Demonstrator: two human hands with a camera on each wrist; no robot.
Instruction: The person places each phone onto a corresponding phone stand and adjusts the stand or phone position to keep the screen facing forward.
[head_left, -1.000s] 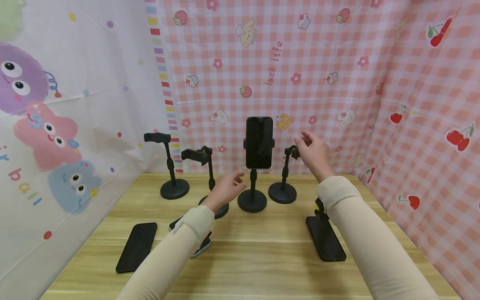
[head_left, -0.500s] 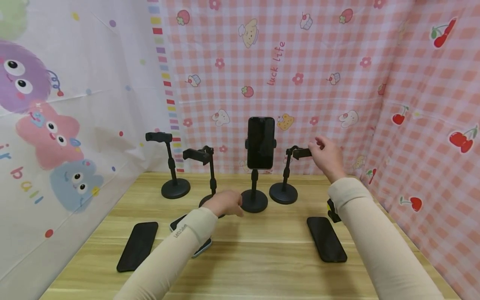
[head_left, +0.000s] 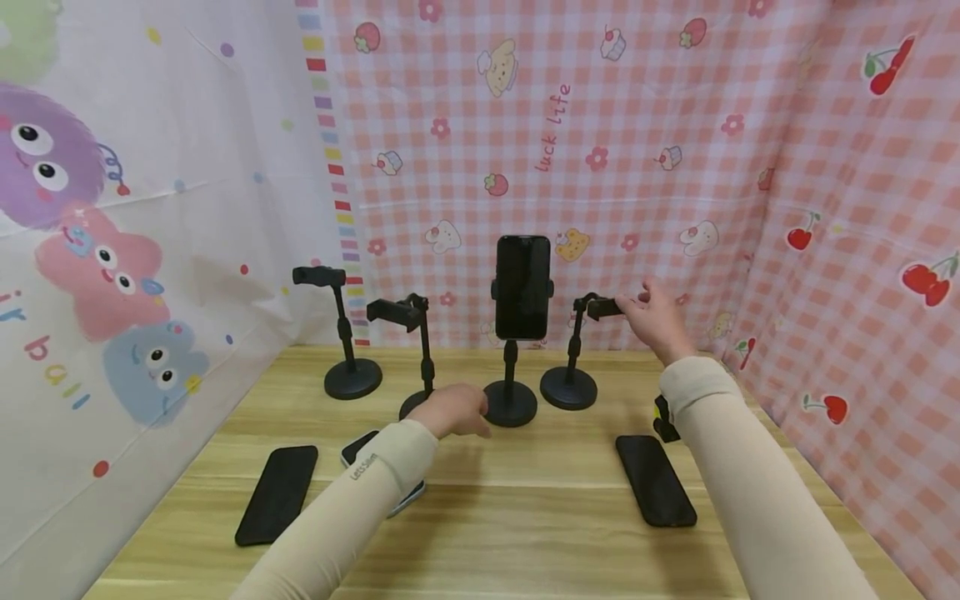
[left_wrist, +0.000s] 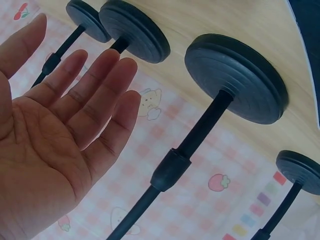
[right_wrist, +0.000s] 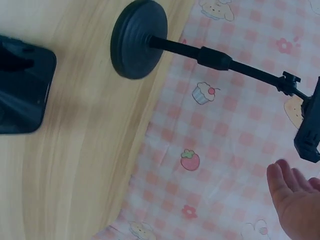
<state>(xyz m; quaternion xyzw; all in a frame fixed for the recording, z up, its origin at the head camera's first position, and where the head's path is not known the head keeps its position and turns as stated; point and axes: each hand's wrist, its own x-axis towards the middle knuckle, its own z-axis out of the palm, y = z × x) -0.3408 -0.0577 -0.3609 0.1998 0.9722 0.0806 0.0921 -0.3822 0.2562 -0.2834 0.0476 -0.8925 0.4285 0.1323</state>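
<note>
My right hand [head_left: 654, 318] is raised at the back right, fingers loosely spread, beside the black clamp [head_left: 603, 308] of the right phone stand [head_left: 568, 388]. In the right wrist view a small gap shows between the fingertips and that clamp [right_wrist: 309, 127]. Lower down, my left hand [head_left: 452, 410] hovers palm inward over the table, holding nothing. It partly covers the second stand from the left, whose clamp [head_left: 395, 312] is bare. The left wrist view shows its relaxed fingers [left_wrist: 111, 92] apart from the stand poles. A black phone [head_left: 522, 287] stands upright in the middle stand [head_left: 510, 403].
Another bare stand [head_left: 353, 378] is at the back left. Flat on the wooden table lie a black phone [head_left: 277, 494] at left, another phone [head_left: 408, 498] mostly under my left sleeve, and one [head_left: 655, 481] at right. A black-and-yellow object [head_left: 663, 421] shows beside my right cuff.
My right hand has moved right and slightly down, uncovering more of the right stand's clamp. The left hand has lowered from in front of the middle stand's pole to near its base.
</note>
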